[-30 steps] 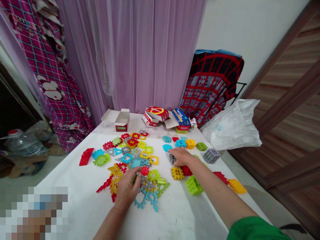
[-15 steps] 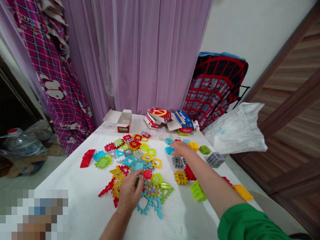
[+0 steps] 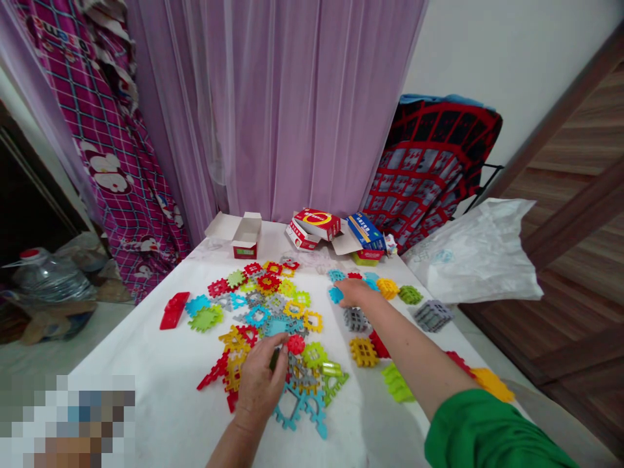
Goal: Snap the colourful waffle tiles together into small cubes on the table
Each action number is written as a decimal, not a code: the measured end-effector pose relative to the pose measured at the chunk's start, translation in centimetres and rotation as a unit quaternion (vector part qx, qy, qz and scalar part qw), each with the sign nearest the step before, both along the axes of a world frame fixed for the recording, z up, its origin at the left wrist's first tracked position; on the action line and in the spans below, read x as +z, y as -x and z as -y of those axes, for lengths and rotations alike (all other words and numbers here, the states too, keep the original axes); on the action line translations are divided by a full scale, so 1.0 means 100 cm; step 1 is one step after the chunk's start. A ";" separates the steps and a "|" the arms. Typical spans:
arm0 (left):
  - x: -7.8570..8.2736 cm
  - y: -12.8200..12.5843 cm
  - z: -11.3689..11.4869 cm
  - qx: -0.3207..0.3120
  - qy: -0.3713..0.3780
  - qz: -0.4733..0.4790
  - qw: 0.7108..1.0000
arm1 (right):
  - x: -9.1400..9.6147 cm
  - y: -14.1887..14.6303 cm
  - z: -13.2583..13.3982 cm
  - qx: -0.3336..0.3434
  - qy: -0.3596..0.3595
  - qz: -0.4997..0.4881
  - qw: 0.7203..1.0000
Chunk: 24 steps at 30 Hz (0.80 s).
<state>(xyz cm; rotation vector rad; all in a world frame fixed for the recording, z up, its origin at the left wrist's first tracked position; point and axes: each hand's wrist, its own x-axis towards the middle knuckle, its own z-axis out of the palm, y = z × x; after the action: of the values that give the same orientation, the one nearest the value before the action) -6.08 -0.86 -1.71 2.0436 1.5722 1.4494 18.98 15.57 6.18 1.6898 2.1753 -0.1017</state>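
Note:
My left hand rests low over a heap of notched plastic building pieces at the middle of the table. Its thumb and fingers are curled together around something dark green, mostly hidden. A red round piece lies by its fingertips, and a light blue frame piece is to the right of its wrist. My right hand reaches far forward, fingers closed at a blue building block. Just below that hand stands a grey cube, with a yellow cube nearer to me.
Opened cartons, a white one, a red one and a blue one, stand along the back edge. More assembled blocks, including a grey cube, line the right side. A white plastic bag hangs beyond the right edge.
The whole view has shifted slightly, so everything on the table appears a little further right. Both hands keep nearly the same places over the pieces.

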 end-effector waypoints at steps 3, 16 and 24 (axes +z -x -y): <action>-0.001 0.000 0.000 0.000 0.005 0.003 1.000 | 0.001 -0.001 -0.001 0.008 -0.003 -0.008 1.000; 0.000 -0.001 0.001 -0.001 0.017 0.003 1.000 | -0.008 -0.006 -0.011 0.014 0.012 -0.028 0.999; 0.001 -0.001 0.000 -0.002 0.020 0.007 1.000 | -0.012 -0.011 -0.014 0.019 0.022 -0.026 0.999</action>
<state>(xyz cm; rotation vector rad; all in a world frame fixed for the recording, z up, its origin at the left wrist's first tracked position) -6.02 -0.87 -1.59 2.0082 1.5775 1.4168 20.12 17.01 5.00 1.6377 2.2244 -0.1834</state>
